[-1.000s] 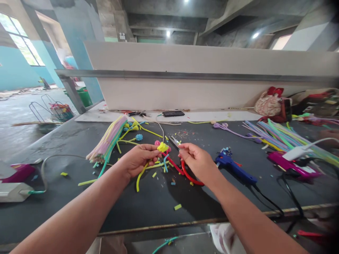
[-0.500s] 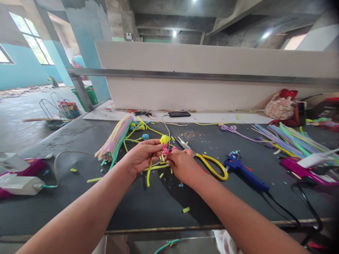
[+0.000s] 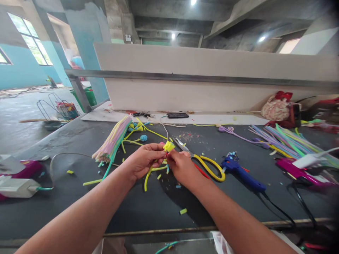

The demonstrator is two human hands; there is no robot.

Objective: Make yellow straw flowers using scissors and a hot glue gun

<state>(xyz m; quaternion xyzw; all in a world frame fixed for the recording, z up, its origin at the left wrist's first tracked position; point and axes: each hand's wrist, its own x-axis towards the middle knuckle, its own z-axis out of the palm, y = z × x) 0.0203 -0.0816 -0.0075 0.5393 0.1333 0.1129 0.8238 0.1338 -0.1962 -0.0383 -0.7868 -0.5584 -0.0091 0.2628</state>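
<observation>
A small yellow flower-like piece [image 3: 168, 146], apparently of fuzzy pipe cleaner, stands up between my two hands over the dark table. My left hand [image 3: 145, 159] is closed, thumb and fingers pinching the piece from the left, and a yellow stem [image 3: 147, 180] hangs below it. My right hand [image 3: 182, 166] pinches at the piece's base from the right. Bits of pink show beside the yellow, mostly hidden by my fingers. Scissors with yellow handles [image 3: 212, 167] lie just right of my right hand, with a blue glue gun [image 3: 243, 173] beyond them.
A bundle of pastel pipe cleaners [image 3: 114, 139] lies at left, another bundle [image 3: 282, 141] at right. Behind my hands is a blue flower ball [image 3: 143, 138]. A phone [image 3: 178, 115] rests by the white panel [image 3: 185, 93]. White plugs [image 3: 18, 185] sit at far left.
The yellow piece has moved slightly right and down, closer to my right hand. My right fingers now press at its base, and the pink parts are more hidden.
</observation>
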